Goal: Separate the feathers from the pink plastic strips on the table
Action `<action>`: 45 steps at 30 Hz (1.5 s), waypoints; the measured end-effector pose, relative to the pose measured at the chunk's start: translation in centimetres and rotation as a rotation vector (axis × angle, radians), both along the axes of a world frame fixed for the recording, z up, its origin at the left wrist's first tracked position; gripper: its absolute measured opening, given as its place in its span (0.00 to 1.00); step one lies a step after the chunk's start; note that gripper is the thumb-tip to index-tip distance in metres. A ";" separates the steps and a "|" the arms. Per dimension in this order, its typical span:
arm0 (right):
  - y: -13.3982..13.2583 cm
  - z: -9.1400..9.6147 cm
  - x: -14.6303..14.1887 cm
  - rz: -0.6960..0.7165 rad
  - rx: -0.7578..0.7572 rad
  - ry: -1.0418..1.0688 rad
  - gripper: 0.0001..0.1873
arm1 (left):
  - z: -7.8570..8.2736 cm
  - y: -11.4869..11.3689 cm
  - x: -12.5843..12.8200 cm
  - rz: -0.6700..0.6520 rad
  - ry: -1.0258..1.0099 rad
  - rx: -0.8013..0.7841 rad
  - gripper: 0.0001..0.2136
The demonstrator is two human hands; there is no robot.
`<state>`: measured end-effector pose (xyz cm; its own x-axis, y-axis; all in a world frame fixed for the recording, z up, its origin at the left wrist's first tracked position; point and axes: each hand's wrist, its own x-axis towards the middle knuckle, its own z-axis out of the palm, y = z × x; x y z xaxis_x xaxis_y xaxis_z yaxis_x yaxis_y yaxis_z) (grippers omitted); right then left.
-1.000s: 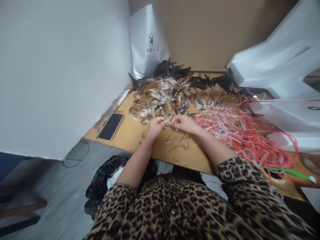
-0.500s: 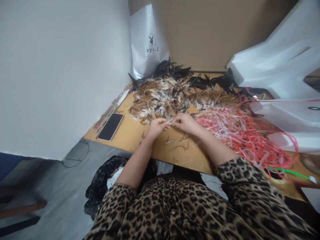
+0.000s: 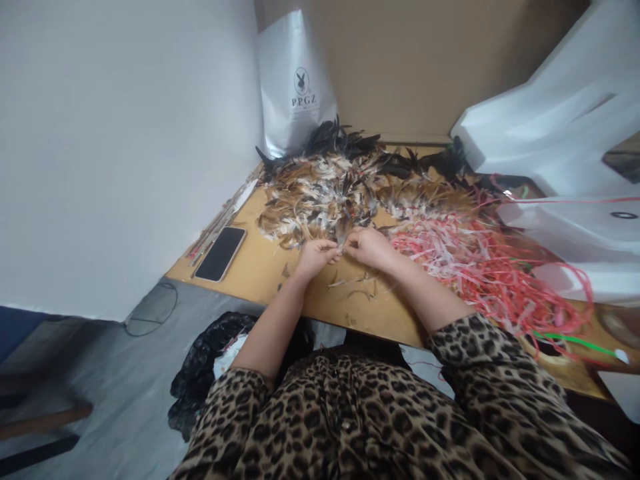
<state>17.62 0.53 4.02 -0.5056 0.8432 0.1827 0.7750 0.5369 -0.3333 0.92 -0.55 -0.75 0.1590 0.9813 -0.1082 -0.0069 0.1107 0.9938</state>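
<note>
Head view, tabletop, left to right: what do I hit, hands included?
Smartphone → left hand → right hand → heap of pink-and-white plastic strands → white tip of the green strip.

On the left part of the counter [image 3: 270, 268] there lies a phone [image 3: 221, 254], its dark screen facing up. Along the grey-white wall [image 3: 125, 133], thin sticks [image 3: 213, 230] are placed near this phone. At the back stands a silvery bag [image 3: 295, 57], printed with a rabbit head and the letters PPGZ, before a brown panel [image 3: 400, 67]. At the right rise large white sheets [image 3: 545, 120], of which the material is not clear. Below, on the grey floor [image 3: 135, 387], are a crumpled black plastic bag [image 3: 193, 373] and a thin dark cable [image 3: 177, 298].
</note>
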 end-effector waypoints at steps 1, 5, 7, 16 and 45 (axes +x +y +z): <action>0.0 0.0 0.0 -0.008 -0.004 0.003 0.09 | -0.1 0.0 0.0 -0.005 0.006 0.001 0.10; 0.2 0.0 0.0 -0.039 -0.020 0.042 0.10 | -0.1 0.1 -0.2 0.003 -0.010 0.055 0.08; 0.4 0.3 0.3 -0.062 -0.014 0.066 0.10 | 0.1 0.2 -0.4 0.059 -0.046 0.092 0.08; -0.3 1.2 1.3 0.221 -0.563 -0.109 0.08 | 0.7 0.9 -1.3 0.280 -0.210 0.125 0.09; 1.1 1.2 2.4 0.028 -0.125 0.307 0.06 | 0.7 0.6 -2.0 0.005 -0.365 -0.102 0.11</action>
